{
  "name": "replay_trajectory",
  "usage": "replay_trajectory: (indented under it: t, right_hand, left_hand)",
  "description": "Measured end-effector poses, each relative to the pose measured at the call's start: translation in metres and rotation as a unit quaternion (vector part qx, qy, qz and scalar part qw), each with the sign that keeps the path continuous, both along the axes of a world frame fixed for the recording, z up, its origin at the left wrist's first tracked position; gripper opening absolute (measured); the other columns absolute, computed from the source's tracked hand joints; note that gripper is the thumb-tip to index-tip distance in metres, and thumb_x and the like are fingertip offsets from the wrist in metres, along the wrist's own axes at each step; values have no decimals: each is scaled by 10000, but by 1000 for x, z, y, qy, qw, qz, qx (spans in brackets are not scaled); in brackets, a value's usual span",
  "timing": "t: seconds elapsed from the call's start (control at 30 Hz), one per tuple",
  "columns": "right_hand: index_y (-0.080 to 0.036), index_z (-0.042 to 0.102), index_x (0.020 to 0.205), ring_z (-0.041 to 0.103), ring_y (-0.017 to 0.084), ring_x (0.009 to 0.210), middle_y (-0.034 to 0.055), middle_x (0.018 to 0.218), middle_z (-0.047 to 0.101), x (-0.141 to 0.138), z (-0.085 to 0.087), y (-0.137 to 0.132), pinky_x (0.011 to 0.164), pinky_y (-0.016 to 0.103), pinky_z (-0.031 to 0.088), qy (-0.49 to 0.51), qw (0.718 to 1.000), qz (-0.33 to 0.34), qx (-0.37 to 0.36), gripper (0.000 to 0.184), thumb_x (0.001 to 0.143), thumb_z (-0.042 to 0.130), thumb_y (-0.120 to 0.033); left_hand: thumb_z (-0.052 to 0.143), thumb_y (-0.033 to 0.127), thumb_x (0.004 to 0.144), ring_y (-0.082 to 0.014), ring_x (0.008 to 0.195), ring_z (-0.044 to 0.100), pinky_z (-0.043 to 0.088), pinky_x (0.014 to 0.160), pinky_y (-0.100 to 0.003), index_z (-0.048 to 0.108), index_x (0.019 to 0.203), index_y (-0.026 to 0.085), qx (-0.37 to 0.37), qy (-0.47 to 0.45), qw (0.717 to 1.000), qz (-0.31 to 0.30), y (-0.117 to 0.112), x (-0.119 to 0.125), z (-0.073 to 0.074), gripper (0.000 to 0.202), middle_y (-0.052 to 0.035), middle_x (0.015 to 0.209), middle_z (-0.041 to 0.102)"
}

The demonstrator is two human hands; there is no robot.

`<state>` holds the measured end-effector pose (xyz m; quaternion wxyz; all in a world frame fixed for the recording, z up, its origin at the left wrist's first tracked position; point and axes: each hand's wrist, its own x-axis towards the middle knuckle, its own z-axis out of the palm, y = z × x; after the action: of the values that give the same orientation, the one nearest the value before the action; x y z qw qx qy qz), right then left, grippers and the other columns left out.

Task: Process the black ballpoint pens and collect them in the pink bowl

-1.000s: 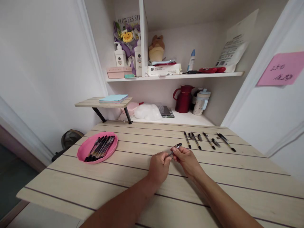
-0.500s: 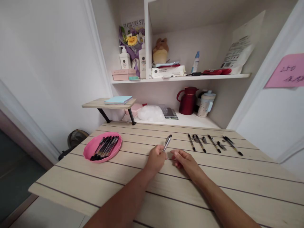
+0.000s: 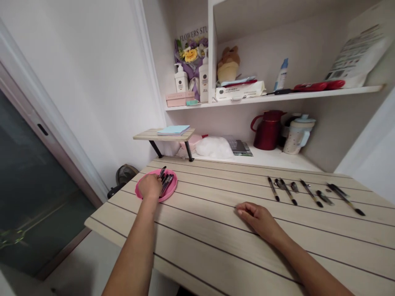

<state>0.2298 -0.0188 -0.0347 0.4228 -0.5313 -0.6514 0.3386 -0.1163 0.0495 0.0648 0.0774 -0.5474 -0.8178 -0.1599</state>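
My left hand [image 3: 150,186] is stretched out over the pink plate [image 3: 173,189] at the table's left side. Its fingers are closed round a black pen [image 3: 162,171], whose end sticks up past the knuckles, above the other black pens [image 3: 167,183] lying in the plate. My right hand [image 3: 257,216] rests on the wooden table [image 3: 216,230] near the middle, fingers loosely curled together, with nothing visible in them. A row of pens and pen parts [image 3: 311,194] lies to its far right.
A small raised shelf [image 3: 163,134] with a blue notebook stands behind the plate. A red jug [image 3: 268,129] and a white jug [image 3: 296,133] sit in the alcove behind the table. The upper shelf holds bottles and boxes. A dark glass door is at the left.
My left hand has carried the pen from the table's middle leftward to the pink plate. My right hand let go of it and settled on the table. The view turned left.
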Motion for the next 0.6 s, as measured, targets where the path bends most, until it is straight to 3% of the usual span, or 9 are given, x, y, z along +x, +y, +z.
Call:
replay_trajectory:
  t: [0.1, 0.2, 0.3, 0.37, 0.43, 0.47, 0.5, 0.6]
  right_hand:
    - [-220, 695, 751, 539, 194, 631, 20, 660, 642, 0, -1, 0, 603, 306, 401, 0, 1000, -5, -4, 210, 691, 600, -397]
    - [-214, 688, 755, 529, 184, 619, 18, 667, 638, -3, -2, 0, 595, 301, 394, -10, 1000, -2, -2, 215, 707, 581, -394]
    - [-202, 672, 746, 510, 167, 583, 7, 628, 615, -6, 0, 0, 568, 285, 382, -20, 1000, -4, -4, 220, 737, 540, -378]
    - [-199, 658, 714, 505, 163, 560, 0, 583, 596, -3, 4, 5, 550, 277, 375, -25, 999, -25, 2, 214, 745, 518, -358]
    - [-198, 640, 661, 528, 172, 583, 11, 587, 604, 7, 11, 13, 569, 278, 381, -67, 995, -71, 26, 198, 740, 514, -329]
    - [-194, 633, 647, 549, 182, 619, 28, 623, 621, 14, 15, 18, 596, 281, 388, -109, 988, -106, 38, 190, 738, 516, -313]
    - [-185, 632, 656, 569, 195, 668, 53, 679, 640, 23, 20, 23, 628, 287, 393, -166, 974, -146, 42, 180, 740, 517, -296]
    - [-128, 634, 831, 598, 244, 827, 155, 899, 644, 53, 30, 37, 705, 314, 405, -323, 908, -267, -23, 208, 776, 488, -265]
  left_hand:
    - [490, 304, 750, -255, 790, 609, 393, 656, -318, 698, 781, 199, -28, -8, 1000, -4, -1, -3, -3, 235, -112, 816, 680]
    - [489, 338, 757, -272, 873, 591, 407, 704, -336, 682, 903, 189, 22, -12, 999, -41, -1, 10, 0, 284, -131, 934, 657]
    - [493, 331, 767, -252, 958, 559, 403, 797, -331, 650, 1009, 169, 112, -81, 979, -150, -3, 45, 8, 331, -126, 1038, 623]
    - [523, 305, 756, -210, 926, 567, 401, 816, -297, 657, 979, 164, 126, -197, 940, -249, -7, 80, 12, 296, -98, 1018, 635]
    - [567, 281, 728, -177, 851, 578, 412, 778, -270, 668, 908, 153, 83, -355, 873, -324, -13, 121, 11, 243, -80, 948, 656]
    - [590, 273, 712, -165, 807, 579, 417, 738, -257, 667, 878, 145, 41, -442, 826, -349, -17, 141, 8, 223, -75, 903, 662]
    - [610, 276, 700, -151, 764, 576, 415, 694, -243, 663, 859, 139, -11, -529, 768, -361, -21, 160, 3, 217, -68, 857, 662]
    - [646, 292, 681, -124, 684, 573, 387, 590, -210, 643, 846, 126, -193, -745, 537, -346, -32, 202, -21, 234, -55, 762, 634]
